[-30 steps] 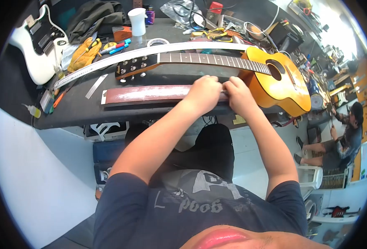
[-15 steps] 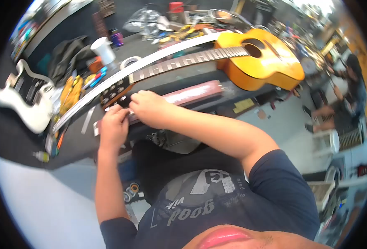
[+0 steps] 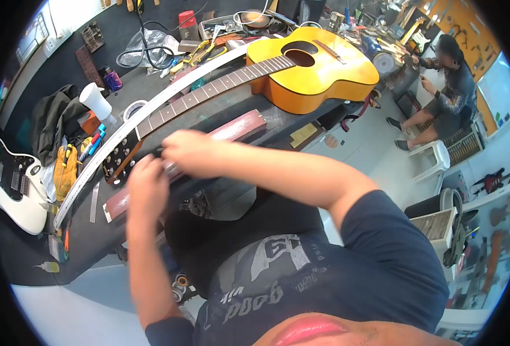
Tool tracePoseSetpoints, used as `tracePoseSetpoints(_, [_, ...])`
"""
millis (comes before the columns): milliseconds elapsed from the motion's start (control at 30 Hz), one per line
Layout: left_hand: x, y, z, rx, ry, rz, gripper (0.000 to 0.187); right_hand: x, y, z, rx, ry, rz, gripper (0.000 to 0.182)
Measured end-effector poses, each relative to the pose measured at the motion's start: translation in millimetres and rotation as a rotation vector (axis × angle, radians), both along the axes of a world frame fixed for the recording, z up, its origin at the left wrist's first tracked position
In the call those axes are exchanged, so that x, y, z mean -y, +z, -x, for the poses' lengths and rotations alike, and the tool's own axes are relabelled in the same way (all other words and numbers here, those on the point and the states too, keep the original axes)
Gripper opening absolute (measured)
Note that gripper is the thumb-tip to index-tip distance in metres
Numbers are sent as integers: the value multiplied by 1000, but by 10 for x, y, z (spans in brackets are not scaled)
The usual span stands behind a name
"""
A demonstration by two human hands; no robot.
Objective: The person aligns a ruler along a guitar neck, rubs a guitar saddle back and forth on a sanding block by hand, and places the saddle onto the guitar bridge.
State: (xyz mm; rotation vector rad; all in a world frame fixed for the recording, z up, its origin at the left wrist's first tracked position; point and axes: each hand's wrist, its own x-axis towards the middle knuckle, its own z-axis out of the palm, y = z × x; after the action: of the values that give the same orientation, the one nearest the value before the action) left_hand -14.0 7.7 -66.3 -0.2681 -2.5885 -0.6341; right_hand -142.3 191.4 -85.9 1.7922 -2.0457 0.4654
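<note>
My left hand (image 3: 148, 187), blurred by motion, has its fingers curled together above a long reddish-brown bar (image 3: 238, 128) dusted with white. Close beside it, my right hand (image 3: 189, 151) is closed as well, over the middle of the bar. A small greyish thing shows by the right fingers, too blurred to name. Just beyond the hands is the headstock (image 3: 116, 161) of an acoustic guitar (image 3: 318, 66), which lies face up across the bench. A long white straightedge (image 3: 174, 89) runs along the far side of its neck.
At the left lies a white electric guitar body (image 3: 16, 202), near a yellow glove (image 3: 66, 176) and a white cup (image 3: 95, 101). Pliers (image 3: 200, 55) and other tools crowd the back. A seated person (image 3: 451, 86) works at the right, near a white stool (image 3: 431, 158).
The view has turned, so the bench and guitar sit further left in it. Both hands stay close together over the bar, the left one now more blurred.
</note>
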Motion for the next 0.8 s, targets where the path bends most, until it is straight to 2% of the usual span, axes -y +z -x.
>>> tracePoseSetpoints(33, [220,156,-256,41,44,27,8,391,-55,-143,41,16,-25,18])
tracePoseSetpoints(67, [429,230,-468,141,141,-35,7,695,-72,-324,27,50,52,15])
tracePoseSetpoints(100, [717,179,-600,105,104,-36,7,948,-93,-463,29,109,113,12])
tracePoseSetpoints(133, [877,207,-733,168,181,-13,8,1113,-42,-599,-23,93,68,14])
tracePoseSetpoints(200, [905,221,-787,186,204,-34,9,1189,-46,-694,-21,46,161,14])
tracePoseSetpoints(267, [727,170,-637,127,155,-20,10,955,-86,-560,-5,29,140,14])
tracePoseSetpoints(300, [569,154,-486,37,56,43,9,758,-107,-464,3,19,126,14])
tracePoseSetpoints(333, [305,151,-341,73,73,11,7,510,-110,-318,23,0,60,10])
tracePoseSetpoints(367, [89,89,-130,-2,-20,29,5,152,-53,-212,65,-52,36,7])
tracePoseSetpoints(433, [-465,17,285,-85,-129,-20,5,-592,-24,-13,115,-147,102,19])
tracePoseSetpoints(467, [-745,-27,485,-99,-161,-14,6,-943,-42,114,58,-169,166,22])
tracePoseSetpoints(500, [-1018,-46,676,-164,-214,-27,6,-1256,36,145,111,-288,118,18])
tracePoseSetpoints(567, [-1370,-150,976,-227,-263,42,5,-1649,75,330,129,-295,93,19])
tracePoseSetpoints(667, [-1332,-129,965,-163,-231,17,4,-1610,122,291,93,-281,59,21])
tracePoseSetpoints(733, [-1002,-62,691,-171,-184,13,5,-1218,92,214,117,-220,88,23])
tracePoseSetpoints(767, [-745,-22,506,-105,-116,67,4,-920,-25,212,42,-130,125,22])
tracePoseSetpoints(800, [-473,19,289,-84,-81,46,6,-606,-5,112,82,-72,71,22])
